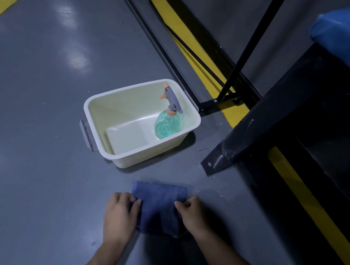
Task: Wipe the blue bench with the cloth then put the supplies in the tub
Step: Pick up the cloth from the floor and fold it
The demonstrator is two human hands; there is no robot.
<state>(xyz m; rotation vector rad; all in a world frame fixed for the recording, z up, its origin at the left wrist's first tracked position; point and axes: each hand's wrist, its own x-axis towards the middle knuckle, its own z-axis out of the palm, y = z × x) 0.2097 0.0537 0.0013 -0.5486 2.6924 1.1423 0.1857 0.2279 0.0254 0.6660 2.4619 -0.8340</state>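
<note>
Both hands, left hand and right hand, pinch opposite edges of the folded cloth flat on the floor, apparently squaring it for stowing. Beyond, the tub already holds the spray bottle.

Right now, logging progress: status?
Both hands, left, right, gripping cloth on floor. Spray bottle already in tub. Path clear.

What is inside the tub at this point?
Inside the tub stands one green spray bottle at its right end; the remaining visible floor is bare. The near wall hides a strip of the bottom. The blue cloth lies outside, on the floor.
</note>
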